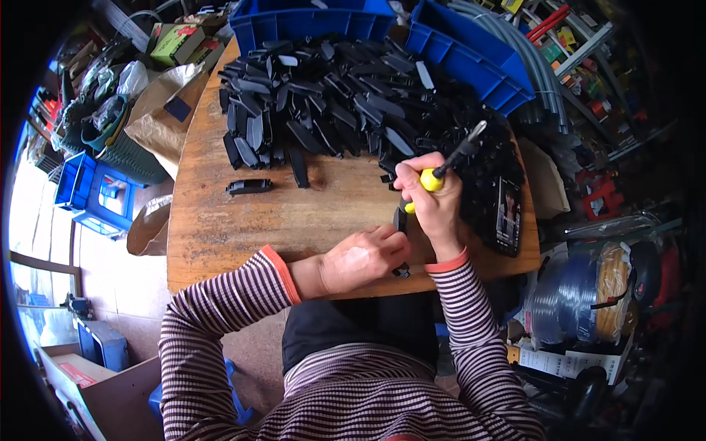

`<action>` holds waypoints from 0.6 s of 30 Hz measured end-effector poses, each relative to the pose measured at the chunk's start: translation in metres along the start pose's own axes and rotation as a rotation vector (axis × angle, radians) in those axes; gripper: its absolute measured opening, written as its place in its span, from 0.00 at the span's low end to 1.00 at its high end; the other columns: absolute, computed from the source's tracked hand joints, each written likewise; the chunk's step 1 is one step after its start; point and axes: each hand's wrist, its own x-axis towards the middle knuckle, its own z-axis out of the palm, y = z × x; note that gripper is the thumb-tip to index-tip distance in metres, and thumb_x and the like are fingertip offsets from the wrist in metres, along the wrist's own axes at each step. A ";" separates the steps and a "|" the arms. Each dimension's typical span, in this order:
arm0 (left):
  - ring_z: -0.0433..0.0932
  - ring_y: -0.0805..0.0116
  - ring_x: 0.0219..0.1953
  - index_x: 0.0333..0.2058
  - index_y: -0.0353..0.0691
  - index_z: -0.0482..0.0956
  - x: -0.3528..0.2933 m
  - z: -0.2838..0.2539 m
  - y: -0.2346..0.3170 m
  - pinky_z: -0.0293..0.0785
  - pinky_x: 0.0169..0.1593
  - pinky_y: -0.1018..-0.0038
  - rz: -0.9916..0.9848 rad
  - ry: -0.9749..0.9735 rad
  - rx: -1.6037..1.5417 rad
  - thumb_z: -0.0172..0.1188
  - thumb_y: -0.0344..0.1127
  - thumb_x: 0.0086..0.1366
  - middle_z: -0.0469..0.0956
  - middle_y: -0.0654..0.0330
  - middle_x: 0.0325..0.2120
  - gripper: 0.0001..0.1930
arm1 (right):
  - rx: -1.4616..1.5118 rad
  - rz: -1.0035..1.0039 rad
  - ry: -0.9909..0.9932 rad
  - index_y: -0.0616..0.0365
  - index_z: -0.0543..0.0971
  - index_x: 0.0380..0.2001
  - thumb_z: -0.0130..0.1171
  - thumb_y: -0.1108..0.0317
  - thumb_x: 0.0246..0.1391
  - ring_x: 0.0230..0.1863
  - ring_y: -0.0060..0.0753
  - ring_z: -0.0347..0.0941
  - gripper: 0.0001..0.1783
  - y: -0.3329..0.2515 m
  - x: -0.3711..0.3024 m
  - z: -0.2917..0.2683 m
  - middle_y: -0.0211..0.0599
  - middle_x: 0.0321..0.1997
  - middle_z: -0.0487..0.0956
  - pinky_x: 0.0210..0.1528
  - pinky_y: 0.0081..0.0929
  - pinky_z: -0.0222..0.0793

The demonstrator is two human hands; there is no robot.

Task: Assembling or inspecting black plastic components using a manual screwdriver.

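My right hand (pixel 435 202) is closed around a yellow-and-black tool (pixel 432 180) like a screwdriver. Its dark shaft and metal tip point up and to the right, away from me. Beside it, near the table's front edge, my left hand (pixel 364 259) is closed on a black plastic piece (pixel 400 220); fingers hide its middle, and one end shows below them. A single similar black piece (pixel 248 187) lies apart on the left of the wooden table (pixel 309 220). Beyond both hands spreads a large heap of black plastic pieces (pixel 316 103).
Smaller black parts (pixel 478 191) are piled at the right, with a phone (pixel 507 217) beside them, its screen lit. Blue bins (pixel 309 26) stand at the far edge. Left of the table is a brown paper bag (pixel 158 128); wrapped coils (pixel 581 294) sit at the right.
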 end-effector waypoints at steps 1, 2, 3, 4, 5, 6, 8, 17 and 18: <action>0.72 0.63 0.42 0.37 0.36 0.76 0.000 0.000 -0.001 0.75 0.43 0.73 -0.016 0.014 -0.014 0.57 0.33 0.51 0.70 0.59 0.35 0.14 | -0.001 -0.009 0.001 0.59 0.74 0.34 0.60 0.72 0.59 0.28 0.13 0.70 0.04 0.001 -0.001 -0.005 0.35 0.28 0.78 0.31 0.13 0.66; 0.72 0.63 0.42 0.37 0.36 0.76 0.001 0.001 -0.003 0.75 0.43 0.73 -0.011 0.017 -0.007 0.57 0.33 0.51 0.70 0.59 0.35 0.14 | 0.002 -0.015 0.089 0.59 0.75 0.33 0.60 0.72 0.59 0.28 0.14 0.71 0.04 0.000 -0.004 -0.012 0.34 0.28 0.78 0.31 0.13 0.67; 0.72 0.62 0.43 0.40 0.35 0.75 0.004 0.002 -0.005 0.74 0.44 0.71 0.030 0.045 0.062 0.57 0.33 0.51 0.71 0.58 0.37 0.16 | 0.007 -0.020 0.176 0.59 0.75 0.33 0.61 0.72 0.58 0.28 0.14 0.71 0.04 -0.003 -0.006 -0.020 0.32 0.27 0.78 0.31 0.14 0.67; 0.72 0.60 0.43 0.44 0.35 0.75 0.006 0.000 -0.005 0.74 0.46 0.70 0.059 0.069 0.132 0.57 0.33 0.52 0.72 0.57 0.39 0.19 | 0.019 -0.020 0.254 0.59 0.76 0.33 0.61 0.72 0.57 0.28 0.15 0.71 0.04 -0.005 -0.007 -0.025 0.31 0.27 0.78 0.31 0.15 0.67; 0.72 0.59 0.44 0.47 0.35 0.74 0.008 -0.002 -0.005 0.73 0.47 0.68 0.087 0.092 0.203 0.57 0.34 0.52 0.72 0.56 0.41 0.22 | 0.026 -0.024 0.243 0.59 0.76 0.33 0.61 0.72 0.57 0.28 0.15 0.71 0.04 -0.005 -0.005 -0.031 0.31 0.27 0.78 0.31 0.15 0.67; 0.72 0.59 0.44 0.47 0.35 0.74 0.009 -0.001 -0.006 0.73 0.47 0.68 0.083 0.091 0.211 0.57 0.34 0.52 0.72 0.56 0.41 0.22 | -0.127 -0.027 0.157 0.60 0.76 0.32 0.62 0.72 0.56 0.27 0.19 0.73 0.05 -0.005 -0.002 -0.037 0.33 0.27 0.79 0.30 0.19 0.69; 0.72 0.59 0.46 0.46 0.38 0.74 0.013 0.008 -0.013 0.72 0.49 0.67 0.034 -0.008 0.125 0.57 0.34 0.53 0.73 0.58 0.40 0.20 | -0.428 -0.038 -0.022 0.62 0.77 0.32 0.64 0.73 0.53 0.26 0.28 0.76 0.06 -0.002 0.002 -0.039 0.36 0.26 0.79 0.29 0.26 0.71; 0.74 0.54 0.37 0.36 0.41 0.73 -0.037 -0.059 -0.028 0.73 0.38 0.62 -0.414 0.190 0.067 0.60 0.26 0.50 0.72 0.57 0.33 0.13 | -0.912 -0.123 -0.223 0.64 0.79 0.33 0.65 0.75 0.47 0.36 0.53 0.77 0.09 0.021 0.001 -0.018 0.48 0.34 0.79 0.38 0.35 0.74; 0.74 0.53 0.37 0.35 0.40 0.73 -0.050 -0.073 -0.041 0.74 0.38 0.61 -0.462 0.269 0.131 0.60 0.26 0.50 0.72 0.56 0.33 0.12 | -0.915 -0.100 -0.220 0.64 0.79 0.33 0.65 0.75 0.46 0.36 0.53 0.77 0.09 0.024 0.001 -0.016 0.48 0.35 0.79 0.38 0.36 0.73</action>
